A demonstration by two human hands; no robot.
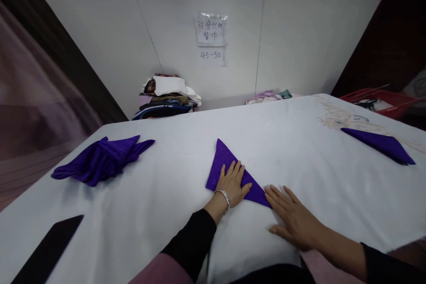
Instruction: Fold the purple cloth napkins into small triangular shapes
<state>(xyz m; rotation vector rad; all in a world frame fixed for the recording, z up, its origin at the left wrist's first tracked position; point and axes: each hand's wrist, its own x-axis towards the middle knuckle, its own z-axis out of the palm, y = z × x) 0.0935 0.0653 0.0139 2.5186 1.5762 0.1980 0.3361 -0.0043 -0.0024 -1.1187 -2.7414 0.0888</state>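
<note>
A purple cloth napkin (pixel 218 155), folded into a narrow triangle, lies on the white-covered table (pixel 159 213) in front of me. My left hand (pixel 233 185), with a silver bracelet at the wrist, rests flat on its wide end, fingers spread. At the napkin's pointed right tip is my right hand (pixel 291 217), stretched out, its fingertips touching the tip. Neither hand grips anything. Part of the napkin is hidden beneath my left palm.
Crumpled purple napkins (pixel 103 159) lie at the left. A folded purple napkin (pixel 379 144) sits at the right. Behind the table is a stack of clothes (pixel 168 97); a red basket (pixel 382 97) stands far right. A dark flat object (pixel 49 248) lies front left.
</note>
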